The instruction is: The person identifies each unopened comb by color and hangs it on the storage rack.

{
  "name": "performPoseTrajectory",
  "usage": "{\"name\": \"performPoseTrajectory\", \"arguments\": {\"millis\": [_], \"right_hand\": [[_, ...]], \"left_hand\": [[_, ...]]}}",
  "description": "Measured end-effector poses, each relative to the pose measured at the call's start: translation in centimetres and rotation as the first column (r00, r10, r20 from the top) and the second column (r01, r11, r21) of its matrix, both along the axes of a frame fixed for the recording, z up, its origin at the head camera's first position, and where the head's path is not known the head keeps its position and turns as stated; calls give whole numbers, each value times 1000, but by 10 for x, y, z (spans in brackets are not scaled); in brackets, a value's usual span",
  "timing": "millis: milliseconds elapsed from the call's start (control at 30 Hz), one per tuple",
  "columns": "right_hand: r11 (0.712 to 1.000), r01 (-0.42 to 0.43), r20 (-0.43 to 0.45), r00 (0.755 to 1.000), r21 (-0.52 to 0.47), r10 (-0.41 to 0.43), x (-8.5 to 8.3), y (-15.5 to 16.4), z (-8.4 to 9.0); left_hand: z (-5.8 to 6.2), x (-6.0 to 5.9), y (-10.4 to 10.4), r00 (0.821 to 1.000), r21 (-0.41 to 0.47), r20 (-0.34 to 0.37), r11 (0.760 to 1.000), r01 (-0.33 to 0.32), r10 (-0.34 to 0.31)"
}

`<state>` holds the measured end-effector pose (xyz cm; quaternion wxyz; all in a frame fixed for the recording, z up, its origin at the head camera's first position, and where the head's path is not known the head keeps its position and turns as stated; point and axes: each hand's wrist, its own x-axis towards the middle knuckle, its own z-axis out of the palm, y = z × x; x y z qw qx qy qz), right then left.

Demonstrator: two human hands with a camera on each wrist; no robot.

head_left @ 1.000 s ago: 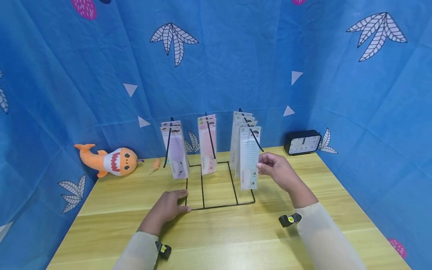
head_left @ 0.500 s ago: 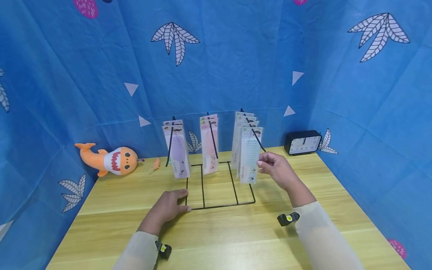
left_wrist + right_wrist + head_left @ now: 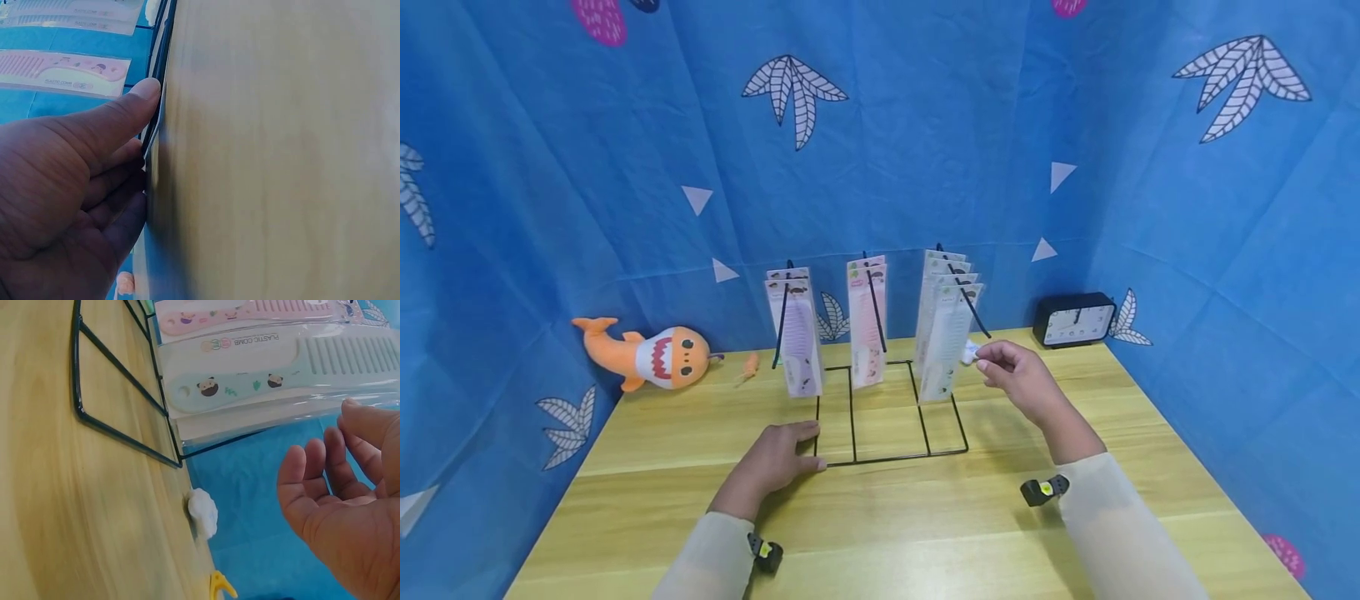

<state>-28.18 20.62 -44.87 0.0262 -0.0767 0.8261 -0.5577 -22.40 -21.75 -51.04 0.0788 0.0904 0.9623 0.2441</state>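
Left hand (image 3: 778,457) lies flat on the table (image 3: 925,533), fingers straight, thumb pressed vs. the front-left corner of the black wire rack (image 3: 887,412), pinning the base. L-wrist view confirms: thumb along the wire, nothing gripped. Moving right: 3 pegs w/ carded combs, and the front pale-green comb pack (image 3: 946,346) hangs on the right peg, tilted. Right hand (image 3: 1018,379) sits just beside it, fingers loosely apart, holding nothing; R-wrist view shows a gap between fingertips (image 3: 353,419) and the pack edge. Pack looks light, thin, glossy, prob. slippery and floppy; best pinched at a card edge near the top hole. Only the R-wrist view shows the comb's print and a white fluff ball (image 3: 203,512) clearly.
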Motion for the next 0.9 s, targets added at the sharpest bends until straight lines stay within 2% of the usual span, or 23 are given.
{"name": "performPoseTrajectory", "arguments": {"millis": [167,400,667,900], "right_hand": [[999,30,14,999,43,-30,1,8,-5],[986,81,-17,997,146,-80,4,17,-13],[952,132,-150,984,277,-93,4,26,-15],[931,129,-190,980,341,-66,1,30,-7]], "left_hand": [[-2,-4,1,1000,7,11,1000,-9,9],[2,-5,2,1000,7,14,1000,-24,24],[-1,-6,0,999,25,7,999,-33,33],[-5,-7,-2,999,60,-1,997,-48,48]]}}
